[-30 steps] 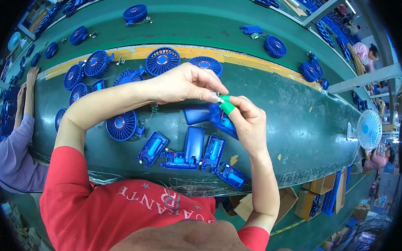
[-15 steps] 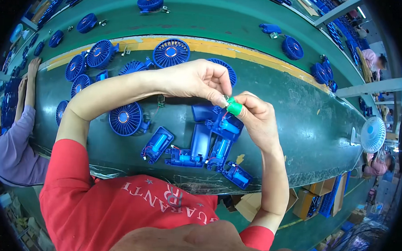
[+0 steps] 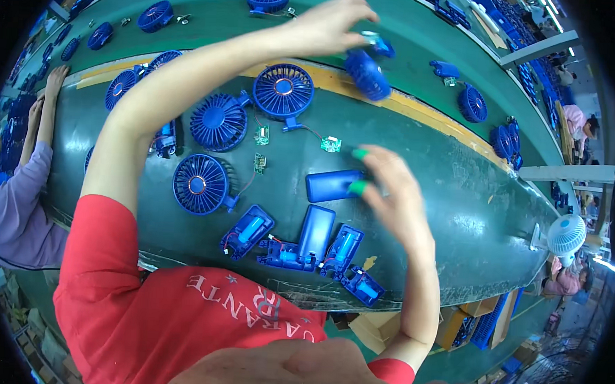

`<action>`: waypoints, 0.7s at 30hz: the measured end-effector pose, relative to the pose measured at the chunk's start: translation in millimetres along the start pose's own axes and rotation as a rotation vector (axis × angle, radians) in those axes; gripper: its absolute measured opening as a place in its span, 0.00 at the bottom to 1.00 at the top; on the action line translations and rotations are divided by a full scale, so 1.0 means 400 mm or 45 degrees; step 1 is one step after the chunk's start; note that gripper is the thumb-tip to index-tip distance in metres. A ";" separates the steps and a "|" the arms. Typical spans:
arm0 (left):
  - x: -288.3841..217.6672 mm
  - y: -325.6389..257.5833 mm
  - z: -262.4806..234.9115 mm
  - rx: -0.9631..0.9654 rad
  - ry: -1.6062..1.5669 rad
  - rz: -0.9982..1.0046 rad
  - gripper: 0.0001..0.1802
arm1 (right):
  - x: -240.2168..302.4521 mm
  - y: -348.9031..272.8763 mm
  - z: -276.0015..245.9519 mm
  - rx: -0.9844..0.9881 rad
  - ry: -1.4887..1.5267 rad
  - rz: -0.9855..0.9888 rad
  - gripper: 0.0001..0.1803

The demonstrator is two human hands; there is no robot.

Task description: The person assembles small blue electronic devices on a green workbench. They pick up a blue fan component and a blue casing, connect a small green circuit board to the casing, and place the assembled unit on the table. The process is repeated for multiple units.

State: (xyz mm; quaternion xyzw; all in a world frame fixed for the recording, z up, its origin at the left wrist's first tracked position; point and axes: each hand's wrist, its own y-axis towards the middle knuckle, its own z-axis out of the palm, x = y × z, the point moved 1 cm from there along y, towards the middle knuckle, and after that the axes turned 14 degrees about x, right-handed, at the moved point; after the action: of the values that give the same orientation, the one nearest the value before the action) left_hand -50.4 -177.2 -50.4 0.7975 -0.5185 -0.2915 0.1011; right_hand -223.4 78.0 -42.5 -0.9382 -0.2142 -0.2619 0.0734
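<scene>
My left hand point(image 3: 325, 27) is stretched out over the far side of the green belt point(image 3: 458, 198). It grips a small blue fan point(image 3: 367, 74), which is blurred and hangs just past the yellow stripe. Closer in, my right hand point(image 3: 393, 199), with green caps on two fingertips, has its fingers spread and touches the right end of a closed blue rectangular casing point(image 3: 332, 185). Below that casing lie several open blue casings point(image 3: 305, 243) with batteries showing.
Blue fan heads point(image 3: 282, 90) with wires and small green circuit boards point(image 3: 261, 136) lie left of the casings. More fans sit on the far belt. A person in a lilac sleeve point(image 3: 15, 200) works at the left. A white fan point(image 3: 565, 235) stands at the right.
Both hands were together above the casings holding a small part. Now my left arm has reached far forward with a blue fan, and my right hand has dropped to the closed casing.
</scene>
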 end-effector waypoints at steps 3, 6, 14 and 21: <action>0.143 -0.068 0.001 0.165 0.443 -0.292 0.18 | 0.035 -0.010 0.053 0.224 -0.237 -0.033 0.27; 0.237 -0.152 -0.019 0.396 0.653 -0.673 0.22 | 0.047 0.005 0.052 0.184 -0.204 0.032 0.25; 0.169 -0.156 -0.007 0.361 0.056 -0.627 0.21 | -0.081 -0.087 0.031 -0.108 -0.315 -0.018 0.15; 0.036 -0.128 -0.001 0.224 -0.359 -0.449 0.16 | -0.097 -0.119 0.014 -0.586 0.341 0.615 0.12</action>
State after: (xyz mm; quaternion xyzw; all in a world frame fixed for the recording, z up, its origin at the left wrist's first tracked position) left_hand -6.7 -167.2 -79.0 0.8329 -0.4036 -0.3668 -0.0946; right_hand -271.7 108.1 -66.2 -0.9109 0.0900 -0.3992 -0.0527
